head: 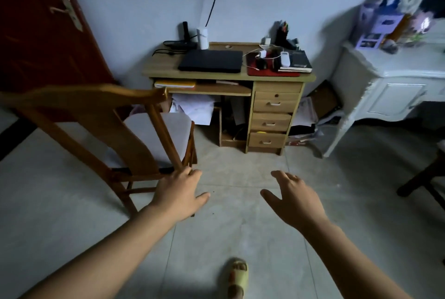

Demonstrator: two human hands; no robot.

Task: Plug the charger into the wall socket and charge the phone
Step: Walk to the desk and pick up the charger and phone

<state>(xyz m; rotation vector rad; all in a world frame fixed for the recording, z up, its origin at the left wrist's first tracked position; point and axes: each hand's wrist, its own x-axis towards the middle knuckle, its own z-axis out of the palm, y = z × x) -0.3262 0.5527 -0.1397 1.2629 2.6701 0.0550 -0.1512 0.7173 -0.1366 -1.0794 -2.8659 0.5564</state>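
Observation:
A small wooden desk (166, 71) stands against the far wall. On its right side a white charger plug (263, 53) with a white cable lies on a red mat (251, 71). A second white plug (267, 40) sits behind it. A white phone-like device (285, 59) rests on a dark book. No wall socket shows clearly. My left hand (179, 194) is stretched forward, fingers touching the chair's back post, holding nothing. My right hand (292, 198) is open over the floor, far short of the desk.
A wooden chair (134, 130) stands at the left between me and the desk. A closed black laptop (210, 60) lies on the desk. A red door (36, 33) is at the left, a white cabinet (390, 91) at the right. My sandalled foot (237, 277) is on the tiled floor.

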